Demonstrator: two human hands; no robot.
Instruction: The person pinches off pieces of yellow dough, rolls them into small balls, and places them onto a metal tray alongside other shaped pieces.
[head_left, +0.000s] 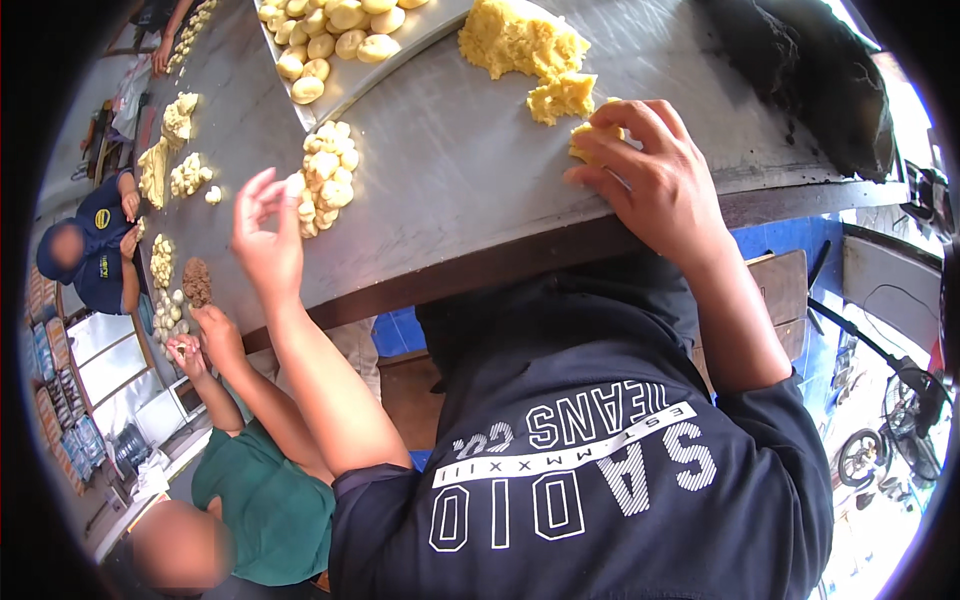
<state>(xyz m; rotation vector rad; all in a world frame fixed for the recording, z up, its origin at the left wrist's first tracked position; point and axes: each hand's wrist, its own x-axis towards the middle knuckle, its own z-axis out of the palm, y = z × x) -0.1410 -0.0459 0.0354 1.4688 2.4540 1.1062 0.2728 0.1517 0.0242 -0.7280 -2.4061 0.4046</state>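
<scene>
My right hand (655, 180) is closed around a small piece of yellow dough (583, 143) at the table's near edge, thumb and fingers bent over it. Just beyond it lies a large crumbly lump of yellow dough (522, 42), with a smaller torn chunk (562, 97) at its near end. My left hand (268, 235) is raised on the left with loosely bent fingers set apart, and nothing shows between them. Beside its fingertips sits a heap of small pale dough balls (325, 180). A metal tray (390, 70) behind the heap carries many rounded yellow dough pieces (350, 43).
The grey tabletop (440, 170) has a dark front edge. Black plastic (800, 80) covers its far right. Left of me, a person in green (270, 490) works beside a brown lump (197, 282); a person in dark blue (100, 240) is across the table, near more dough heaps (188, 175).
</scene>
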